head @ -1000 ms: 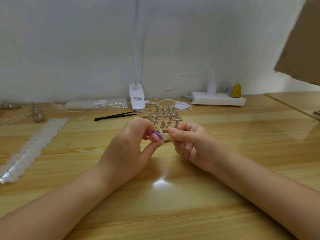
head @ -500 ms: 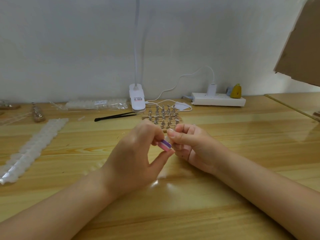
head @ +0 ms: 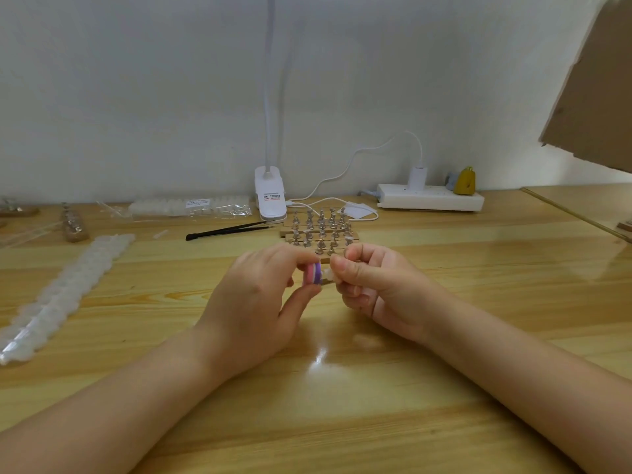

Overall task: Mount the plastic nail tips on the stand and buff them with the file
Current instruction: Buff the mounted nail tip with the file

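My left hand [head: 254, 302] pinches a small pink-and-purple file block [head: 313, 273] between thumb and fingers. My right hand [head: 376, 285] is curled and pinches a clear plastic nail tip [head: 327, 274] on a small holder, mostly hidden by my fingers. The file's end touches the tip. Just behind both hands sit the wooden stands [head: 319, 234] with several metal pegs, some carrying clear tips.
Black tweezers [head: 225, 230] lie left of the stands. A long strip of clear nail tips [head: 65, 295] runs along the left, a bag of tips [head: 191, 206] behind it. A white clip lamp [head: 270, 196], cable and power strip [head: 431, 196] line the wall.
My left hand has shifted the file slightly up and back against the nail tip, in a small rubbing stroke. My right hand stays almost still.
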Demonstrator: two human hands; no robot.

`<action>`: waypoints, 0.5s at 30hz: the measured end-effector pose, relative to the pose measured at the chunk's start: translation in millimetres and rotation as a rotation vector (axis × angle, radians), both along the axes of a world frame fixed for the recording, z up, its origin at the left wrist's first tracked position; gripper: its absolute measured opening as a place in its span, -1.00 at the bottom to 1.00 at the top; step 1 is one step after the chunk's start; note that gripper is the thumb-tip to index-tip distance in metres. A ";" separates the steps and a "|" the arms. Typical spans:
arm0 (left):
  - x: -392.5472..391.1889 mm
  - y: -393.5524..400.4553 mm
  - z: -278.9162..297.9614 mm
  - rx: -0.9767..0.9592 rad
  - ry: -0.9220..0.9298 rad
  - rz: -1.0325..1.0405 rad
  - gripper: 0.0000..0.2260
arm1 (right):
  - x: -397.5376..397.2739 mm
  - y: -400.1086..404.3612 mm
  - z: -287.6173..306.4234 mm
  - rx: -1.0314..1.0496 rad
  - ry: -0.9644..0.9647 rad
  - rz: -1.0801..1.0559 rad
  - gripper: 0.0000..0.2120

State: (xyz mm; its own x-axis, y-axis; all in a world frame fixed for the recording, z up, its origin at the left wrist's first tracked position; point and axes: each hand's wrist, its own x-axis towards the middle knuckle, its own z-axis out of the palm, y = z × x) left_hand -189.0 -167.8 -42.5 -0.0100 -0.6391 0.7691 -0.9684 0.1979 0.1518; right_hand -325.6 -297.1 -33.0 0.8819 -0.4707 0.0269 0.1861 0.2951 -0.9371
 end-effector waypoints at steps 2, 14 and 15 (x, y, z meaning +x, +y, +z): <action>-3.5 -0.1 3.4 -0.047 0.061 -0.074 -0.75 | 0.4 0.0 -0.4 0.006 -0.007 -0.010 -0.77; -4.8 -0.5 1.6 0.057 -0.030 0.035 -0.78 | 0.9 -0.5 0.1 0.037 -0.064 -0.037 -0.77; -3.1 -0.9 0.7 0.114 -0.061 0.092 -0.79 | 0.5 -0.9 1.0 0.039 -0.071 -0.036 -0.77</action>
State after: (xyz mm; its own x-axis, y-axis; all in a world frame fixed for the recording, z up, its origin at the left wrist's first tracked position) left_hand -192.1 -168.7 -41.9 0.0081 -0.7227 0.6911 -0.9897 0.0930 0.1088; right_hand -325.1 -298.0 -31.9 0.8609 -0.5039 0.0699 0.2628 0.3227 -0.9093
